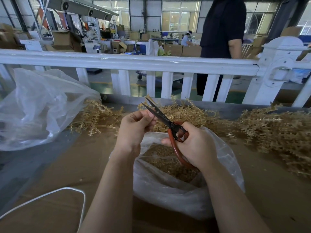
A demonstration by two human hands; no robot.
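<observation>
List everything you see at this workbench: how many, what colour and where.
Table: one, brown, foreground.
Front bag: one, clear plastic, on the table under the hands, holds small tan pieces.
Scissors: one, black blades, red handles, blades apart, above the front bag.
Side bag: one, clear, table's left.
Branched sprues: three heaps, tan, along the table's back.
Cord: one, white, near left.
Fence: one, white, behind the table.
Standing person: one, dark clothes, beyond the fence.
Left hand: fingertips pinched beside the blades; contents too small to tell.
Right hand: grips the scissors' handles.
</observation>
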